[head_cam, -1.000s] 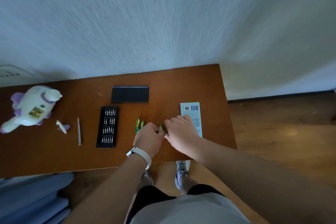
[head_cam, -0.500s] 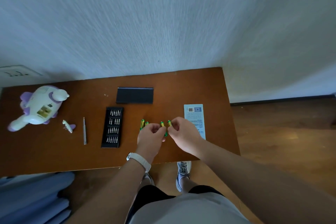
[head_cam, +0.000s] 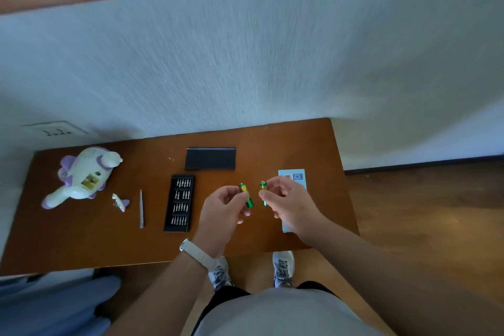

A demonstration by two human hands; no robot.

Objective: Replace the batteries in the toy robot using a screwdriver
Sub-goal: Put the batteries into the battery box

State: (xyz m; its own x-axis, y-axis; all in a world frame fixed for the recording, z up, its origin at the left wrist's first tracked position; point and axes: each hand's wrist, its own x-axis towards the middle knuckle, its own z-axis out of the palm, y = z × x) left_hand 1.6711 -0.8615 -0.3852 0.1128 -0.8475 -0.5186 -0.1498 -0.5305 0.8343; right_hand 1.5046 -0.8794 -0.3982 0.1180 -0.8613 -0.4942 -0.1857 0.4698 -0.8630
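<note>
Pinching a green battery [head_cam: 246,196] in the left hand [head_cam: 223,207] and a second battery [head_cam: 263,188] in the right hand [head_cam: 291,204], mid-frame above the desk [head_cam: 81,240], with the toy robot [head_cam: 84,174] lying on it at centre left.

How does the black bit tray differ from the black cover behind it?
The black bit tray shows rows of silver bits; the black rectangular cover shows none. The tray lies lengthwise toward the person; the cover lies crosswise nearer the wall. Both rest flat on the brown wooden table.
</note>
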